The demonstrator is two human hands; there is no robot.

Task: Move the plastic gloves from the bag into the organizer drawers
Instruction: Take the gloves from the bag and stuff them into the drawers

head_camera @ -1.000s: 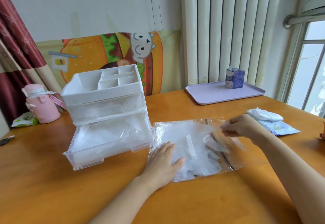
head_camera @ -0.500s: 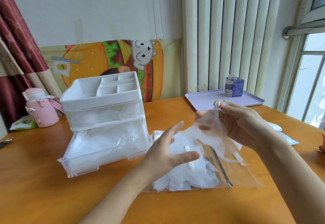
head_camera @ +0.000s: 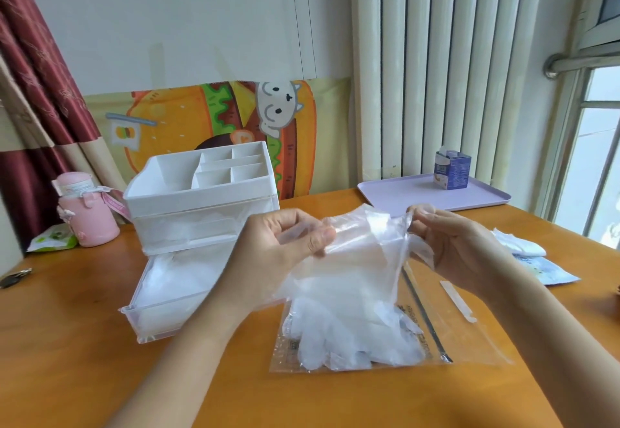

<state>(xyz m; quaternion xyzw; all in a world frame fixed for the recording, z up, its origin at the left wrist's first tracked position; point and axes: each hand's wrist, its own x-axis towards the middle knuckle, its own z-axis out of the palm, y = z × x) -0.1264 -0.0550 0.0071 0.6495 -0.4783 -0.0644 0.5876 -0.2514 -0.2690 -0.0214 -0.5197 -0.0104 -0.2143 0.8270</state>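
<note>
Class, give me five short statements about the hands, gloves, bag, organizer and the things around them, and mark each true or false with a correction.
1. The left hand and the right hand hold a plastic glove above the bag. True.
2. The lower drawer of the organizer is closed. False: the drawer is pulled out.
3. The bag is empty. False: more gloves lie inside it.
4. A blue carton stands on the lilac tray. True.
5. The pink bottle stands right of the organizer. False: the bottle stands left of it.

lower drawer pulled out, open-topped, bag just beside
</note>
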